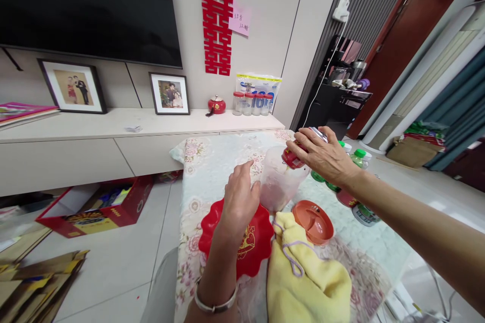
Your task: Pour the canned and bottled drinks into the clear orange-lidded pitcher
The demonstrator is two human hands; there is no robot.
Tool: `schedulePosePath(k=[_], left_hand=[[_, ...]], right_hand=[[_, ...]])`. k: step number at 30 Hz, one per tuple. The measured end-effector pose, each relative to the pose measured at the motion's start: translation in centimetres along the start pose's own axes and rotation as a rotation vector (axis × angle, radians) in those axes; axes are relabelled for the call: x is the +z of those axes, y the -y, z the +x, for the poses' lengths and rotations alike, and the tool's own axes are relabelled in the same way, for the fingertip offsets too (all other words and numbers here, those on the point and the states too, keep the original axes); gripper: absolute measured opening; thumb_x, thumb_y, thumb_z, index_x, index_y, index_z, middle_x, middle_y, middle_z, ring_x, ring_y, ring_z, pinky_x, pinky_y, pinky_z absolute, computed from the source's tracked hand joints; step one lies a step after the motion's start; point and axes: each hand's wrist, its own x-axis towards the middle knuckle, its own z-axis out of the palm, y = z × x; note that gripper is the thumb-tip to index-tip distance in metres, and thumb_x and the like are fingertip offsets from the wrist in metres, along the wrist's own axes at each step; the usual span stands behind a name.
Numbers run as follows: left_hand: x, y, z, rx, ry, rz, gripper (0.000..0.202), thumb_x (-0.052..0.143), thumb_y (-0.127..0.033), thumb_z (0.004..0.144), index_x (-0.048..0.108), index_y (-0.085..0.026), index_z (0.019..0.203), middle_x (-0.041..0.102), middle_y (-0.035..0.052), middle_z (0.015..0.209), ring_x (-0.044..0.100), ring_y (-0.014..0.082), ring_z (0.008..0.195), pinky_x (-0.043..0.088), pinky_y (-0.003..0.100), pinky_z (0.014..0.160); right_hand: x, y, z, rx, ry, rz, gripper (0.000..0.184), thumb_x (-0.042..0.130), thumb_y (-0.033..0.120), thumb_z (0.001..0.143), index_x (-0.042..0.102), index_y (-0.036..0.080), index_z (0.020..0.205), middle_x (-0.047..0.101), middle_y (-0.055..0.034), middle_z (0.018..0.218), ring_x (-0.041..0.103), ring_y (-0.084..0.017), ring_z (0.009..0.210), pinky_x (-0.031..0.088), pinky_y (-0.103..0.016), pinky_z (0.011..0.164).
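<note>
My left hand (238, 199) is wrapped round the side of a clear plastic container (278, 179) standing on the table, with pinkish contents in its lower part. My right hand (322, 154) grips a can with a red end (293, 157), tilted with its mouth over the container's rim. A red scalloped plate (252, 250) lies under my left wrist. An orange-brown lid (313, 221) lies flat to the right of the plate. A yellow cloth pouch with a drawstring (306, 277) lies at the near edge.
Green-capped bottles (358, 157) stand behind my right wrist on the flowered tablecloth (206, 171). A long white sideboard (125, 123) holds framed photos, a red pot and jars. A red box (96, 209) and cardboard lie on the floor at left.
</note>
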Motion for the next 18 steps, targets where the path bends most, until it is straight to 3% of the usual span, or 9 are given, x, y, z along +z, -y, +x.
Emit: schedulePosePath(k=[18], left_hand=[[-0.3, -0.8, 0.1, 0.037, -0.095, -0.079, 0.046, 0.056, -0.007, 0.088, 0.062, -0.018, 0.132, 0.07, 0.0137, 0.135, 0.064, 0.0304, 0.132, 0.052, 0.049, 0.112]], right_hand=[[-1.3, -0.4, 1.0, -0.032, 0.011, -0.059, 0.039, 0.036, 0.003, 0.106, 0.058, 0.018, 0.134, 0.067, -0.0156, 0.135, 0.049, -0.029, 0.134, 0.036, -0.053, 0.102]])
